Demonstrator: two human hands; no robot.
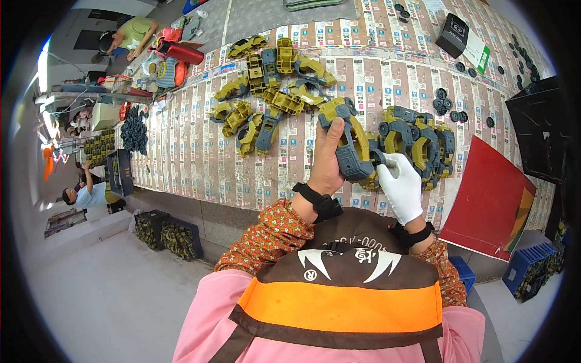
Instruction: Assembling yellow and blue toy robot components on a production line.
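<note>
My bare left hand (327,158) is closed around a toy car body (353,148), olive-yellow and blue-grey, tilted above the table. A dark wheel shows at its far end. My right hand (399,184), in a white glove, pinches a small dark wheel (379,158) close beside the body's near end; the fingertips partly hide it. Several similar toy car bodies (421,144) stand close together just beyond my right hand. To the left of my hands lies a loose pile of olive and grey car bodies (266,94).
Loose dark wheels (442,101) lie at the right and far right. A black box (452,36) stands at the back. A red board (489,196) leans at the right edge. More dark parts (134,130) are heaped at left. Co-workers sit farther left; filled crates (180,236) stand on the floor.
</note>
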